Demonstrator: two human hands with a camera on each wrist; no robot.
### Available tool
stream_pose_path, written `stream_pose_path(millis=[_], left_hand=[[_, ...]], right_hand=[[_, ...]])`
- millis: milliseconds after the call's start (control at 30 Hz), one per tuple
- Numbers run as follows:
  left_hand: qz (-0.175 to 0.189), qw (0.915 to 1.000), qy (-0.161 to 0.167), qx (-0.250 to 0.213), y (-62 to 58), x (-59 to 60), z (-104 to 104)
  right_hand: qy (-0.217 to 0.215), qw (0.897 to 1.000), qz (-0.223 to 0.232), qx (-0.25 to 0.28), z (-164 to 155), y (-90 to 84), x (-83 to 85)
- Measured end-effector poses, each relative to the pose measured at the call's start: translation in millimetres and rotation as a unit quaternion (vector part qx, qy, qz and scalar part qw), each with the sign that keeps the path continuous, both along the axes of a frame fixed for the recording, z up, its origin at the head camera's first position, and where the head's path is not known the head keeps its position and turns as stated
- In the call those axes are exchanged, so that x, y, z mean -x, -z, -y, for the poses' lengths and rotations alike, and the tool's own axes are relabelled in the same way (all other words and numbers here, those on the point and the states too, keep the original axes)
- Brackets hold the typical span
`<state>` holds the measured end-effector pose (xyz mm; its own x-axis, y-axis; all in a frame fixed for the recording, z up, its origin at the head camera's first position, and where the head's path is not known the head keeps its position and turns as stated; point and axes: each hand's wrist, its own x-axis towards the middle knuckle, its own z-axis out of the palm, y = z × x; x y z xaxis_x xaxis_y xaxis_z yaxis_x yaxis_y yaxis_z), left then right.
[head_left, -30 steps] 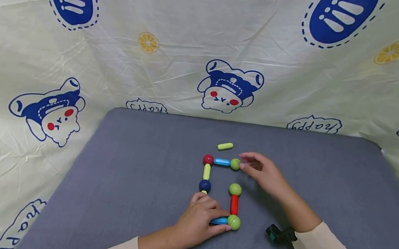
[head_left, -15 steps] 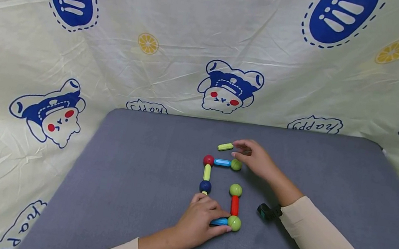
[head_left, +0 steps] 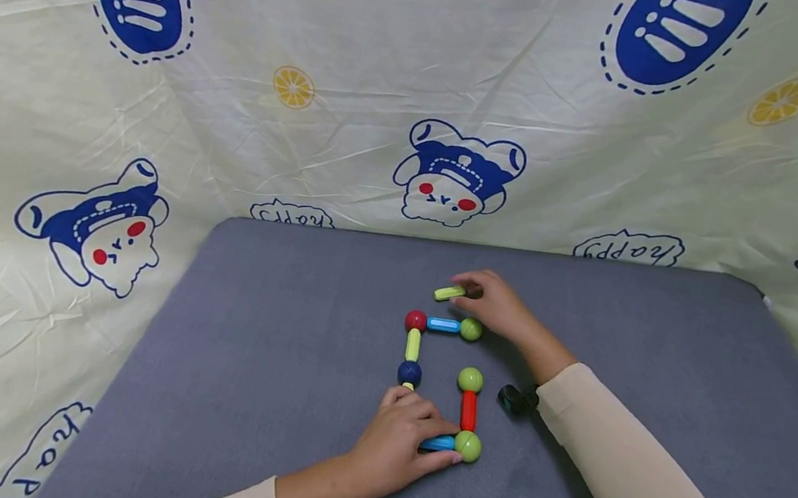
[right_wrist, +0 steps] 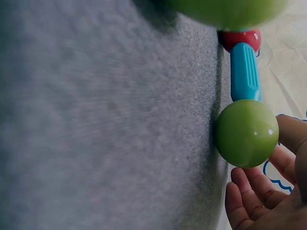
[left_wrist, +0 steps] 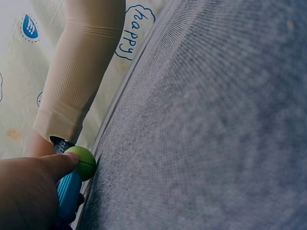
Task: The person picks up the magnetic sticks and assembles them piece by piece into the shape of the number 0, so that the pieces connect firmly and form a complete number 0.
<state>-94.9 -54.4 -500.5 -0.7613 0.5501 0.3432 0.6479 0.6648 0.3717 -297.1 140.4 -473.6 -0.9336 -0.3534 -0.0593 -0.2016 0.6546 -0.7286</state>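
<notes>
A figure of magnetic rods and balls lies on the table. My left hand (head_left: 399, 437) rests over its near left part, thumb and index finger on either side of a blue rod (head_left: 439, 442) by a green ball (head_left: 467, 446). The palm hides the near left corner. My right hand (head_left: 494, 302) is at the back, with thumb and index finger curled round the right end of a loose yellow-green rod (head_left: 448, 293). In the right wrist view its lower fingers (right_wrist: 249, 194) hang loosely curved under a green ball (right_wrist: 247, 133), which hides the fingertips' work.
The figure's left side has a red ball (head_left: 416, 320), a yellow-green rod (head_left: 413, 345) and a dark blue ball (head_left: 410, 372). A blue rod (head_left: 444, 325) leads to the back green ball (head_left: 471, 329). A red rod (head_left: 468, 410) bears another green ball (head_left: 470, 379), apart from it.
My right hand has moved left and back from the back green ball to the loose yellow-green rod, and its fingers have closed in around the rod's end. The left hand has stayed in place.
</notes>
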Motion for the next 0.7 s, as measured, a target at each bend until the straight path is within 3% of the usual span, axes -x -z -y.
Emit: stream_pose_path(millis=[333, 700], left_hand=[[-0.009, 0.9999, 0.000, 0.005, 0.5, -0.2, 0.8], [-0.006, 1.0000, 0.000, 0.006, 0.4, -0.3, 0.2]], right_hand=[[-0.007, 0.999, 0.012, -0.053, 10.4, -1.9, 5.1], [-0.002, 0.997, 0.009, -0.072, 12.8, -0.8, 7.4]])
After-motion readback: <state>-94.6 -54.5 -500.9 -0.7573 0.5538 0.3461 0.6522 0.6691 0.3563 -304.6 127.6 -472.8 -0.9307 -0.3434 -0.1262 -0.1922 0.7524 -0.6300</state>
